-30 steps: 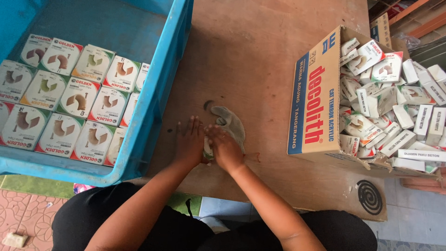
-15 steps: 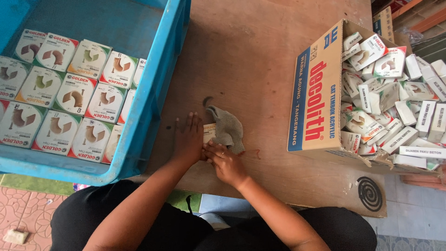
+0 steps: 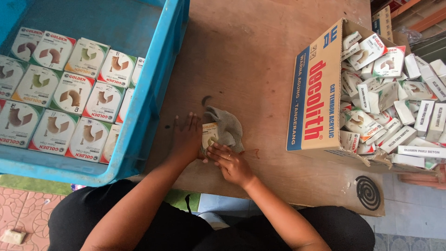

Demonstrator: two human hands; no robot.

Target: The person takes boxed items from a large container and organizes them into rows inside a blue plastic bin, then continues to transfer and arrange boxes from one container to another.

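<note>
On the brown wooden tabletop (image 3: 260, 65), my left hand (image 3: 186, 138) grips a small white and green box (image 3: 210, 134) from its left side. My right hand (image 3: 232, 162) presses a grey cloth (image 3: 226, 126) against that box; the cloth drapes over the box's far and right sides and hides most of it. Both hands are close together near the table's front edge.
A blue plastic crate (image 3: 153, 93) at the left holds rows of small boxes (image 3: 69, 93) laid flat. An open cardboard carton (image 3: 316, 93) at the right is full of several jumbled small boxes (image 3: 390, 93). A dark mosquito coil (image 3: 368, 192) lies at the front right corner.
The cloth has shifted slightly over the box and my right hand has moved a little along it. Both hands stay in the same spot on the table.
</note>
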